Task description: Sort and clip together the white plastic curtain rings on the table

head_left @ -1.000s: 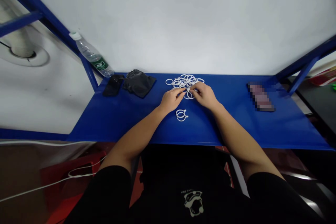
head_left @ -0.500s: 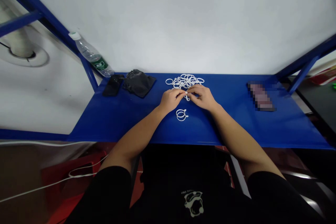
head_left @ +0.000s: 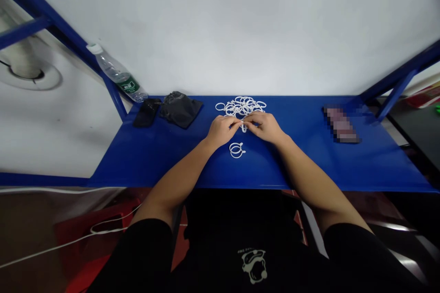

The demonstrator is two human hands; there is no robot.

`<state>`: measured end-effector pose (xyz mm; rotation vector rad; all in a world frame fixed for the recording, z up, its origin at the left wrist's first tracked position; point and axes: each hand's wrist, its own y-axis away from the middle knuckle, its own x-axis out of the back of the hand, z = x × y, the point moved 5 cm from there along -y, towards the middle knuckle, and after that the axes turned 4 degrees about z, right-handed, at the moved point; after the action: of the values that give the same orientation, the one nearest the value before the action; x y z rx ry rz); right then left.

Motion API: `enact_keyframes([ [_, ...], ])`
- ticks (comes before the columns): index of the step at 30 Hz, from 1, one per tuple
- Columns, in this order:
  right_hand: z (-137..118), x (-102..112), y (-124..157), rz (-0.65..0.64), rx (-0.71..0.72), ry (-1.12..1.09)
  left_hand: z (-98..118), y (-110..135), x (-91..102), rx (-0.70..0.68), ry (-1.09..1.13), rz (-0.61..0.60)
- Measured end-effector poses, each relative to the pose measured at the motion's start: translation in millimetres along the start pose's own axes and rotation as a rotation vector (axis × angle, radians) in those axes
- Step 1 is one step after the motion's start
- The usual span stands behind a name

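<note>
A heap of white plastic rings lies at the back of the blue table. My left hand and my right hand meet just in front of the heap, fingertips pinched together on one white ring held between them. A separate pair of white rings lies flat on the table below my hands, nearer to me.
A clear water bottle leans against the blue frame at the back left. A black phone and a crumpled black pouch lie beside it. A blurred oblong object rests on the right side. A red stool stands below left.
My right hand has moved left, closing on my left hand, so both now pinch the same ring. The heap and the pair of rings stay put.
</note>
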<state>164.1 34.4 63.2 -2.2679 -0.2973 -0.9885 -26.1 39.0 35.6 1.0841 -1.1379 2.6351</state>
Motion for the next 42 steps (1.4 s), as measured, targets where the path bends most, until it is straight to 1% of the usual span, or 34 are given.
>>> enact_keyframes([
  [2,13,14,0,0.073,-0.066,0.076,0,-1,1.8,-0.033,0.008,-0.008],
  [4,32,31,1,0.163,-0.201,0.2,1,-2,2.7,-0.094,0.036,-0.046],
  [5,42,38,2,0.177,-0.27,0.256,2,-2,2.7,-0.137,0.056,-0.074],
  [7,58,45,4,0.163,-0.387,0.339,6,-1,1.8,-0.221,0.097,-0.131],
  [9,68,46,5,0.104,-0.462,0.383,11,2,-1.3,-0.273,0.131,-0.187],
  [11,71,41,6,0.034,-0.482,0.398,17,6,-7.8,-0.291,0.164,-0.26],
  [16,66,28,7,-0.112,-0.427,0.433,34,17,-26.9,-0.305,0.228,-0.468],
  [18,67,26,8,-0.141,-0.415,0.448,36,18,-29.2,-0.289,0.216,-0.504],
  [20,69,25,9,-0.148,-0.403,0.452,36,18,-28.4,-0.266,0.188,-0.504],
  [24,69,23,9,-0.156,-0.366,0.431,33,16,-24.8,-0.225,0.146,-0.442],
  [27,67,23,9,-0.124,-0.342,0.402,26,13,-22.6,-0.175,0.103,-0.341],
  [30,60,27,6,-0.014,-0.3,0.352,14,8,-18.6,-0.096,0.068,-0.201],
  [32,49,28,3,0.071,-0.236,0.278,6,5,-14.9,-0.042,0.048,-0.099],
  [34,34,25,1,0.126,-0.161,0.177,0,3,-10.7,-0.008,0.029,-0.001],
  [37,13,13,0,0.137,-0.085,0.048,-4,2,-5.5,-0.018,0.013,0.108],
  [39,2,4,1,0.115,-0.045,-0.007,-4,2,-3.2,-0.043,0.009,0.148],
  [42,-4,-2,2,0.114,-0.047,-0.069,-3,3,-0.6,-0.074,0.022,0.18],
])
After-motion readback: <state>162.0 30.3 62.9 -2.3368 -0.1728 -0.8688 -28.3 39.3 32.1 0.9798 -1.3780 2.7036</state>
